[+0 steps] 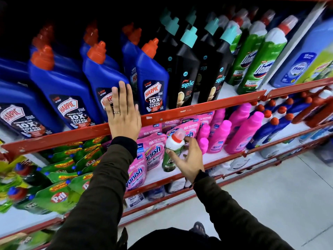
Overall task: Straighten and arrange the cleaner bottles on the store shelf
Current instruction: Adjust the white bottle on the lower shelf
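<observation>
I'm steadying the Harpic bottle (106, 76) with flat, spread left fingers (119, 98), right fingers (170, 152) loosely wrapping the green bottle (172, 153), slotting it upright next.

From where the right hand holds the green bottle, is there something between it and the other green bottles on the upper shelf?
Yes. The red front rail of the upper shelf crosses above the green bottle in the right hand, so the bottle must be lifted over it. Otherwise nothing visible blocks the way to the green Domex bottles.
</observation>
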A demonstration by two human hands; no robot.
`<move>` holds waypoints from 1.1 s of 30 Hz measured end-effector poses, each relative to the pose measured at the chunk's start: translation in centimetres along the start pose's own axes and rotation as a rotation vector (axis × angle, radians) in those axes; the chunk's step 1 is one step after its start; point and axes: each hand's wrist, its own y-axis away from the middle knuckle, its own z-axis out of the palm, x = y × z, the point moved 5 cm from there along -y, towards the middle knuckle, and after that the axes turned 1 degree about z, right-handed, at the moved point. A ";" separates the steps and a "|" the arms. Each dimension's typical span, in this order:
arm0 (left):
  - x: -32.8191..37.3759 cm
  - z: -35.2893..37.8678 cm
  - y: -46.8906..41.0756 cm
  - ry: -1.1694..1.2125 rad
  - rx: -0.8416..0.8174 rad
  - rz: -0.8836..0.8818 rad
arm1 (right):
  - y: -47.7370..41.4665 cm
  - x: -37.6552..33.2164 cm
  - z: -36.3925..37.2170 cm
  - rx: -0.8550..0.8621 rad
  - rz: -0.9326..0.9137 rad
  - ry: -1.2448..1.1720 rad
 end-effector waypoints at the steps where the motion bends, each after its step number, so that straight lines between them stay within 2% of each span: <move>1: -0.1 0.1 0.0 0.002 0.002 0.000 | -0.1 -0.7 -1.0 0.045 -0.032 -0.008; 8: -0.3 0.3 -0.1 0.039 -0.022 -0.038 | -2.9 -9.2 -10.0 0.459 -0.331 -0.043; 13: -0.3 -0.1 -0.3 0.045 -0.022 -0.033 | -5.3 -13.3 -17.3 0.709 -0.355 -0.017; 17: -0.3 -0.2 -0.3 0.054 -0.011 -0.025 | -7.0 -14.6 -21.7 0.873 -0.368 0.111; 23: -0.4 -0.4 -0.3 0.085 0.004 -0.030 | -11.2 -12.9 -23.7 0.847 -0.344 0.079; 33: -0.2 -0.5 -0.4 0.083 0.016 -0.015 | -15.9 -10.7 -22.4 0.717 -0.280 0.004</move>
